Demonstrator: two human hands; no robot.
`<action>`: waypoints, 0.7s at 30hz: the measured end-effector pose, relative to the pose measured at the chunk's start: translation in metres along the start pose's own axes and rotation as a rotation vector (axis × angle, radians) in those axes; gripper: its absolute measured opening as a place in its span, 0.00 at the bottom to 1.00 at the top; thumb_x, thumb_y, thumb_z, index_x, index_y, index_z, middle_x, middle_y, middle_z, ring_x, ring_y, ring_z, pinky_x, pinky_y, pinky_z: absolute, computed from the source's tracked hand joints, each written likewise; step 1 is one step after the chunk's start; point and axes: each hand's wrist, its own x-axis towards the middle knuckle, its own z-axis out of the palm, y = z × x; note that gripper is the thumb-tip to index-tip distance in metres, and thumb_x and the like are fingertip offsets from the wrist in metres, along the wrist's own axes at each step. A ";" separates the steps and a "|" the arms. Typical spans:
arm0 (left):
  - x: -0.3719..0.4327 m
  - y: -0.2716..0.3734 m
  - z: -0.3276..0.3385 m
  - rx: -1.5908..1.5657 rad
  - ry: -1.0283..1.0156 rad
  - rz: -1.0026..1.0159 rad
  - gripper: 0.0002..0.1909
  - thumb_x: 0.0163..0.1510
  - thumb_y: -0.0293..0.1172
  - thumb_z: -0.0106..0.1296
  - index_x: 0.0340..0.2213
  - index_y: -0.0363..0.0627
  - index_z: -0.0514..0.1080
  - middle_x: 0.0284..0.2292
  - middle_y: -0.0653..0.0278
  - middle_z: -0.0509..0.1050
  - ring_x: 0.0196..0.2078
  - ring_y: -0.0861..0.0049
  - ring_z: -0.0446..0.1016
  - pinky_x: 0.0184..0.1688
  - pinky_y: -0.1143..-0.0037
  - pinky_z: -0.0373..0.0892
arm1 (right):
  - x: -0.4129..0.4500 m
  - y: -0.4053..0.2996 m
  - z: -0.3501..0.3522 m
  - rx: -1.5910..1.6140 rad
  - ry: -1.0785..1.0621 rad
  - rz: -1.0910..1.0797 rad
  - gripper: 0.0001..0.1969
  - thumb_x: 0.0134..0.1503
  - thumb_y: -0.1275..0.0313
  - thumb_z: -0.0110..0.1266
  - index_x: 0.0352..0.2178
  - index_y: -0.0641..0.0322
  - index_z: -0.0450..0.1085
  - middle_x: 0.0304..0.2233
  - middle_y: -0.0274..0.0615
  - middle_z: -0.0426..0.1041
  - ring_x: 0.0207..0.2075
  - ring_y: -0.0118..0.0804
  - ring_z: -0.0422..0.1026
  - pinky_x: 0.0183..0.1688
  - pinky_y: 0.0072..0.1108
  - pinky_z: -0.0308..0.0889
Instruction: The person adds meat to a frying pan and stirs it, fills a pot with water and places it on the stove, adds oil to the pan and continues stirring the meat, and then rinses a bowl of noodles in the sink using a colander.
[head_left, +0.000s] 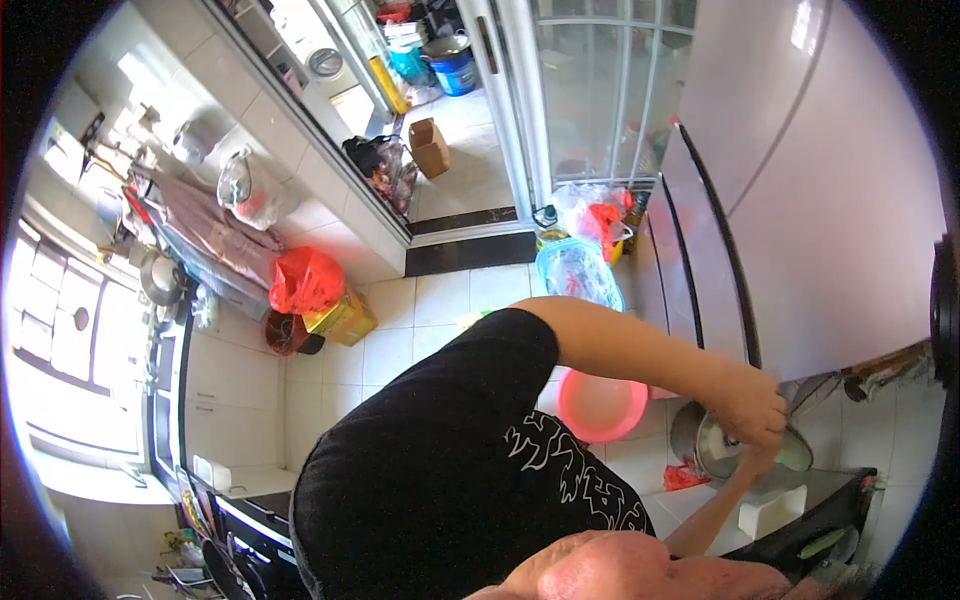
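Note:
My left hand (746, 409), slightly blurred, is curled with the fingers pointing down. It meets my right hand (759, 457), which is partly hidden beneath it. Whatever lies between the two hands cannot be made out. Behind them is a round metal lid or pan (716, 446), overlapped by my left hand. A pale green, rounded item (795, 454) shows just beyond the fingers. Below stands a white rectangular container (772, 511) by the dark-edged counter (829, 491). Red plastic (684, 475) lies beside the metal piece.
A pink basin (602, 405) stands on the tiled floor, with a blue basket (577, 274) holding plastic further back. A tall cabinet or refrigerator (840, 225) rises at right. A red bag (306, 280) sits on a yellow box (343, 319). A cardboard box (429, 148) stands past the sliding door (499, 97).

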 end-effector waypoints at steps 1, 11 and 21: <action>-0.031 0.010 -0.011 0.024 -0.041 -0.039 0.06 0.46 0.35 0.48 0.25 0.48 0.67 0.26 0.67 0.69 0.32 0.69 0.71 0.26 0.69 0.68 | -0.022 -0.019 0.009 -0.030 -0.022 -0.083 0.17 0.52 0.74 0.44 0.44 0.67 0.65 0.39 0.52 0.70 0.41 0.48 0.68 0.45 0.31 0.64; -0.377 0.156 -0.194 0.005 -0.171 -0.988 0.14 0.47 0.32 0.49 0.37 0.43 0.69 0.34 0.56 0.70 0.38 0.62 0.71 0.40 0.64 0.68 | -0.167 -0.279 0.006 0.543 -0.257 -0.197 0.14 0.52 0.75 0.45 0.41 0.66 0.67 0.38 0.54 0.69 0.40 0.51 0.69 0.43 0.34 0.63; -0.592 0.476 -0.306 0.296 -0.069 -2.388 0.21 0.47 0.34 0.51 0.44 0.42 0.68 0.39 0.51 0.72 0.42 0.56 0.70 0.43 0.64 0.67 | -0.186 -0.588 -0.109 0.475 -0.576 -0.615 0.13 0.56 0.70 0.46 0.41 0.65 0.67 0.36 0.53 0.72 0.37 0.48 0.71 0.41 0.31 0.66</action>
